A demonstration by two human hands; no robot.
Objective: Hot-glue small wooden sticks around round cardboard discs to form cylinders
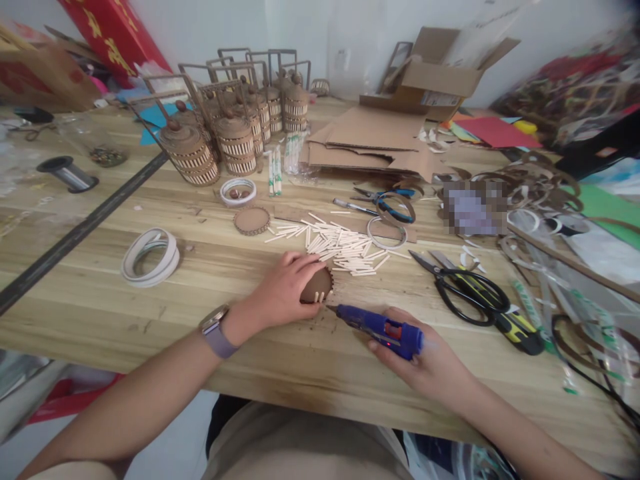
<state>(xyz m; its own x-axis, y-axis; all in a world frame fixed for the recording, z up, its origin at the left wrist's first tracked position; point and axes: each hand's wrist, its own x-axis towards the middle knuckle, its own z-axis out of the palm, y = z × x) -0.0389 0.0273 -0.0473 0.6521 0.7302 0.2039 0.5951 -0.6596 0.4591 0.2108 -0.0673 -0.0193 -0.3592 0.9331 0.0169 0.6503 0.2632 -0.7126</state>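
Observation:
My left hand (287, 287) is closed around the side of a small round cardboard base (314, 291) with a ridged rim. A few short wooden sticks (319, 297) stand along the near part of that rim. In my right hand (425, 367) is a blue hot glue gun (380, 328), its nozzle pointing left and close to the base's near right edge. Just beyond the base lies a loose pile of short pale sticks (345, 248). A second round cardboard base (251, 221) rests flat to the left of the pile.
White tape rolls (150, 257) lie to the left. Scissors (470, 293) and a yellow-black utility knife (520, 333) are at right, with pliers (390, 199) farther back. Behind stand several woven lantern-like baskets (235, 143), cardboard sheets (370, 137) and an opened box (435, 77).

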